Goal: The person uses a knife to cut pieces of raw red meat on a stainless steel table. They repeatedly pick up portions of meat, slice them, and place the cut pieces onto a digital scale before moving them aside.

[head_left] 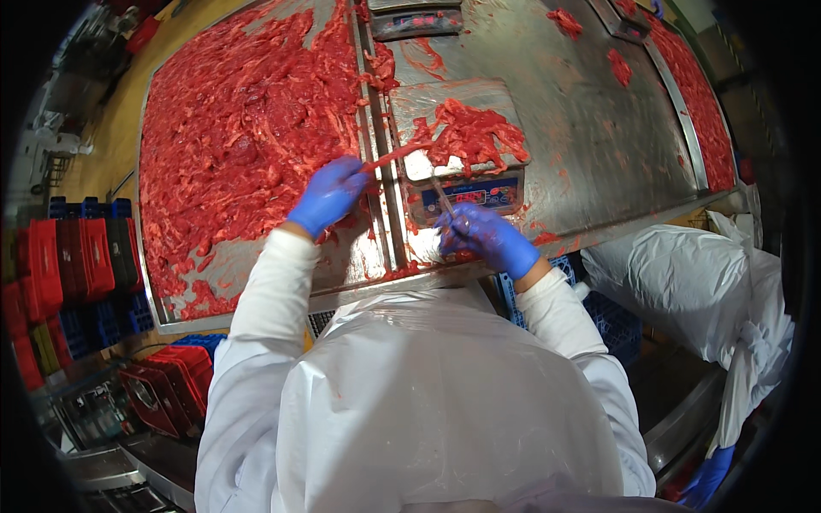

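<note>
My left hand [329, 195], in a blue glove, is closed on one end of a thin strip of raw red meat [398, 155]. The strip stretches right to a small heap of meat strips [475, 137] on the steel plate of a digital scale [414, 101]. In my right hand [486, 239], also blue-gloved, is a knife with a slim blade [442, 197]. Its blade points up and away, in front of the scale's blue display panel, and the fingers hide its handle. Left of the scale, a wide layer of meat pieces [248, 137] spreads over the steel table.
A raised steel divider [376, 128] runs between the meat layer and the scale. Another scale [416, 20] stands farther back. Loose scraps [620, 68] lie on the right tabletop [590, 128]. Red crates [77, 265] are stacked at left. A person in white [684, 274] stands close at right.
</note>
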A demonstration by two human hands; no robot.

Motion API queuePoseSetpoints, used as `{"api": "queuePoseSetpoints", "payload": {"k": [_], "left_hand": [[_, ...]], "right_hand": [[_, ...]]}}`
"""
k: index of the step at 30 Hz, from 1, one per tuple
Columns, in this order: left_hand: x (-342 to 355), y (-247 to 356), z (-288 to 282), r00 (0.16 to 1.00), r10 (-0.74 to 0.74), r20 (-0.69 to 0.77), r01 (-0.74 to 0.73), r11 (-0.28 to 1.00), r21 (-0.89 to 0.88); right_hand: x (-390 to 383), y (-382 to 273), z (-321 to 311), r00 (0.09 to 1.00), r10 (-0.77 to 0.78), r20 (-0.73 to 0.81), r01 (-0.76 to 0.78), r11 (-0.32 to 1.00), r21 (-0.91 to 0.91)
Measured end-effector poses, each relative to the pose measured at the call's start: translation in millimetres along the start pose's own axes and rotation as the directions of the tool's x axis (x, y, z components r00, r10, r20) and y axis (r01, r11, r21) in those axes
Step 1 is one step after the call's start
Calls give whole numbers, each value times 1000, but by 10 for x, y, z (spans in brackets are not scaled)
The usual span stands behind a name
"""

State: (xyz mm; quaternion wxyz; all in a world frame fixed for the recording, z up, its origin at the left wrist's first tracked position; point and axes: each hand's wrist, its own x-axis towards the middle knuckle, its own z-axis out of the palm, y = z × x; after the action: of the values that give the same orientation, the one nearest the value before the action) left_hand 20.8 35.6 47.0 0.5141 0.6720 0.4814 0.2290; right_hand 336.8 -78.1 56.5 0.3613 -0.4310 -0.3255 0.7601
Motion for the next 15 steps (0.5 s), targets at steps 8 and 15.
{"api": "queuePoseSetpoints", "payload": {"k": [8,15], "left_hand": [[-767,-1100,-782,821,-191,-538,523,630,574],[-921,-1075,-830,789,-125,-602,449,786,425]], "right_hand": [[557,-88,397,956,252,150,-219,954,-203],[-302,65,-273,974,67,215,85,775,-626]]}}
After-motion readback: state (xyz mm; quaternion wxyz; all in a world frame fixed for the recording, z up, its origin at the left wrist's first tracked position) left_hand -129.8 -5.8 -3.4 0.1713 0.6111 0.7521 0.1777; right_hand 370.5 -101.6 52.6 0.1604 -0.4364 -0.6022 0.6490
